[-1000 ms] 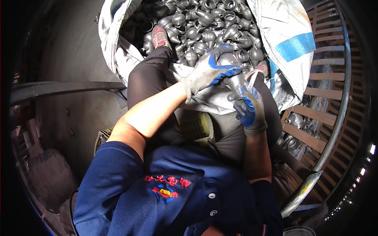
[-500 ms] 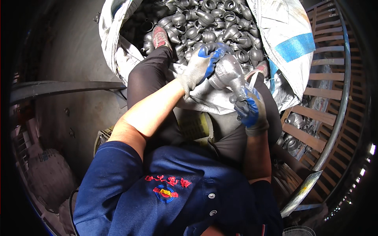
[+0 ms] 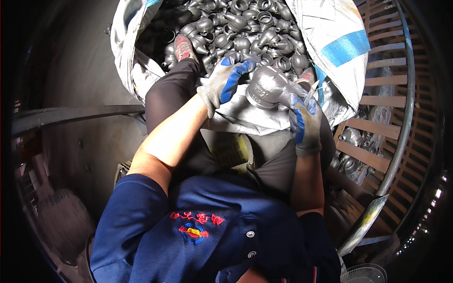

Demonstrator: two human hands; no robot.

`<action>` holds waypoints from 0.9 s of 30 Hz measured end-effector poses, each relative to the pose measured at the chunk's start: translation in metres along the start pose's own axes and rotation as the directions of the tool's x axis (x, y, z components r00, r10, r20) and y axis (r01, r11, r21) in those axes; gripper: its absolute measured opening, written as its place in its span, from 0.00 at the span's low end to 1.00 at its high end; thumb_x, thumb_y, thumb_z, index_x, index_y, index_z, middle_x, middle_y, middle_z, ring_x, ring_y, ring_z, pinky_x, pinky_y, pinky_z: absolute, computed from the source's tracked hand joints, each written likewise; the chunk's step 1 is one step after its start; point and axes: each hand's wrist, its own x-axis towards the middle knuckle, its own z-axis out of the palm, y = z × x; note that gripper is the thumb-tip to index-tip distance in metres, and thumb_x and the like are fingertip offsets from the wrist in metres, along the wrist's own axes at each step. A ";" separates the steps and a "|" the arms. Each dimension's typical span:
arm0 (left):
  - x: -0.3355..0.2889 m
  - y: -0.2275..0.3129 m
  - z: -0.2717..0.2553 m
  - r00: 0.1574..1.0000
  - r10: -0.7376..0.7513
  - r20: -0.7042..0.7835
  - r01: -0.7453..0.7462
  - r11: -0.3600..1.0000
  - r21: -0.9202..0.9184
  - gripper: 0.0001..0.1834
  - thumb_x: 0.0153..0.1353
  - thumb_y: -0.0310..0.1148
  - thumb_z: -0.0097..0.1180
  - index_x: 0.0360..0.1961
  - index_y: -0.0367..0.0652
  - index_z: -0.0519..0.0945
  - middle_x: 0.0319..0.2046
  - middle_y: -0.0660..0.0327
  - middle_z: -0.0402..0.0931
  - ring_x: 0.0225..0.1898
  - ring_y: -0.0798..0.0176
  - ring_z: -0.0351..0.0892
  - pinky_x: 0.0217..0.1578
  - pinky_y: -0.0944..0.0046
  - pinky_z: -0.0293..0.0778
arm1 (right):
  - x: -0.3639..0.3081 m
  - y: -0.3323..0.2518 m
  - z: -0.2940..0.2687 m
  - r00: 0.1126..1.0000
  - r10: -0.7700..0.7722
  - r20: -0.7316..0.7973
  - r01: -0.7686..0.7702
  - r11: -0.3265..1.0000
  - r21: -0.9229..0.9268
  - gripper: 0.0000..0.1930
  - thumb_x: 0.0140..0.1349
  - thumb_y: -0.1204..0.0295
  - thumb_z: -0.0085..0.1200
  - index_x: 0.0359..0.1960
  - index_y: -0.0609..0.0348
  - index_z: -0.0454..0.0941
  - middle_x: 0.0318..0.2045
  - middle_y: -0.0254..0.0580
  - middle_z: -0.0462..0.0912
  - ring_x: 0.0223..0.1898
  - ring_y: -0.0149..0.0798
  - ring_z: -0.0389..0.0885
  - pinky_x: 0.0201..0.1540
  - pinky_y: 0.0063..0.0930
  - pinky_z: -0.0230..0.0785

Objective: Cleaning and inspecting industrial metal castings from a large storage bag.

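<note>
A large grey bulb-shaped fitting (image 3: pixel 270 87) with a wide round mouth is held over my lap, its mouth toward the left. My right hand (image 3: pixel 306 123), in a grey and blue glove, is wrapped round its narrow end. A thin pale pointed piece (image 3: pixel 311 93) sticks up beside these fingers; its kind is unclear. My left hand (image 3: pixel 225 84), gloved the same way, is off the fitting, just left of it, with fingers stretched out and slightly bent. In front of both hands, a big white woven sack (image 3: pixel 342 28) holds many similar grey fittings (image 3: pixel 243 45).
My shoes (image 3: pixel 184 48) rest at the sack's near edge. A yellowish bucket-like container (image 3: pixel 231 151) stands between my legs. To the right is a slatted crate (image 3: pixel 384 101) with a metal rail (image 3: pixel 409 85) and more fittings. A dark bar (image 3: pixel 75 113) runs along the left.
My left hand has come off the fitting and moved left. The fitting has turned so its mouth points left, and my right hand has closed higher around its narrow end.
</note>
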 end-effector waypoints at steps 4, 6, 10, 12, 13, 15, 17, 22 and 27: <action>0.006 -0.006 -0.002 0.998 0.056 -0.015 -0.054 0.994 0.090 0.10 0.57 0.31 0.55 0.42 0.45 0.77 0.36 0.68 0.77 0.35 0.75 0.73 0.36 0.73 0.70 | -0.002 0.005 0.003 0.986 -0.162 0.038 0.163 0.986 -0.044 0.19 0.55 0.81 0.49 0.50 0.72 0.68 0.42 0.44 0.76 0.42 0.29 0.75 0.45 0.19 0.67; 0.005 -0.006 0.000 0.996 0.087 -0.024 -0.084 0.991 0.103 0.10 0.57 0.30 0.56 0.41 0.42 0.77 0.34 0.66 0.77 0.35 0.74 0.73 0.36 0.72 0.70 | -0.001 0.005 0.003 0.989 -0.143 0.023 0.144 0.989 -0.023 0.19 0.55 0.81 0.49 0.50 0.71 0.68 0.42 0.43 0.76 0.41 0.29 0.75 0.45 0.19 0.67; 0.008 -0.012 0.001 0.985 0.155 -0.075 -0.146 0.982 0.118 0.09 0.56 0.28 0.57 0.39 0.39 0.77 0.32 0.66 0.77 0.32 0.75 0.72 0.34 0.74 0.70 | 0.007 0.009 -0.006 0.992 0.081 -0.100 -0.086 0.995 -0.046 0.18 0.55 0.79 0.51 0.49 0.68 0.70 0.38 0.39 0.78 0.34 0.24 0.75 0.36 0.14 0.68; 0.006 -0.011 0.004 0.977 0.195 -0.080 -0.182 0.973 0.145 0.09 0.56 0.29 0.57 0.39 0.40 0.77 0.30 0.67 0.76 0.29 0.77 0.72 0.30 0.76 0.69 | 0.008 0.013 -0.003 0.993 0.034 -0.116 -0.039 0.998 -0.041 0.18 0.54 0.79 0.53 0.49 0.67 0.70 0.36 0.36 0.78 0.29 0.21 0.73 0.30 0.12 0.65; 0.004 -0.007 0.007 0.983 0.159 -0.090 -0.131 0.958 0.257 0.09 0.57 0.28 0.56 0.40 0.41 0.77 0.34 0.66 0.76 0.33 0.75 0.72 0.35 0.74 0.69 | 0.009 0.015 -0.001 0.991 -0.014 -0.131 0.009 0.999 -0.037 0.19 0.54 0.78 0.54 0.49 0.65 0.71 0.34 0.34 0.78 0.24 0.18 0.70 0.24 0.10 0.62; 0.002 -0.006 0.006 0.986 0.125 -0.107 -0.078 0.928 0.365 0.09 0.58 0.28 0.55 0.40 0.41 0.77 0.38 0.65 0.77 0.38 0.73 0.73 0.41 0.73 0.69 | 0.012 0.018 0.002 0.985 -0.106 -0.138 0.101 0.994 -0.046 0.19 0.52 0.78 0.56 0.48 0.65 0.71 0.34 0.35 0.78 0.23 0.17 0.70 0.22 0.09 0.61; 0.003 -0.012 -0.001 0.981 0.156 -0.111 -0.113 0.940 0.323 0.09 0.58 0.27 0.54 0.40 0.42 0.77 0.38 0.65 0.77 0.38 0.73 0.73 0.41 0.72 0.69 | 0.008 0.008 0.009 0.985 0.073 -0.159 -0.107 0.970 -0.219 0.20 0.51 0.78 0.57 0.48 0.67 0.70 0.37 0.38 0.78 0.32 0.23 0.75 0.33 0.13 0.68; 0.011 -0.014 -0.009 0.991 0.079 -0.111 -0.059 0.983 0.176 0.09 0.58 0.29 0.54 0.41 0.43 0.77 0.37 0.65 0.77 0.36 0.74 0.74 0.37 0.72 0.72 | 0.005 0.008 0.027 0.991 -0.112 -0.074 0.103 0.989 -0.109 0.21 0.53 0.79 0.56 0.50 0.67 0.69 0.37 0.39 0.78 0.29 0.21 0.74 0.30 0.11 0.65; 0.003 -0.005 -0.006 0.988 -0.052 -0.144 0.082 0.974 0.211 0.11 0.60 0.37 0.53 0.40 0.43 0.76 0.26 0.69 0.72 0.23 0.77 0.69 0.23 0.76 0.67 | 0.005 0.004 -0.001 0.999 0.054 -0.004 -0.053 0.997 0.046 0.18 0.56 0.79 0.51 0.51 0.66 0.69 0.30 0.33 0.78 0.19 0.14 0.65 0.19 0.08 0.56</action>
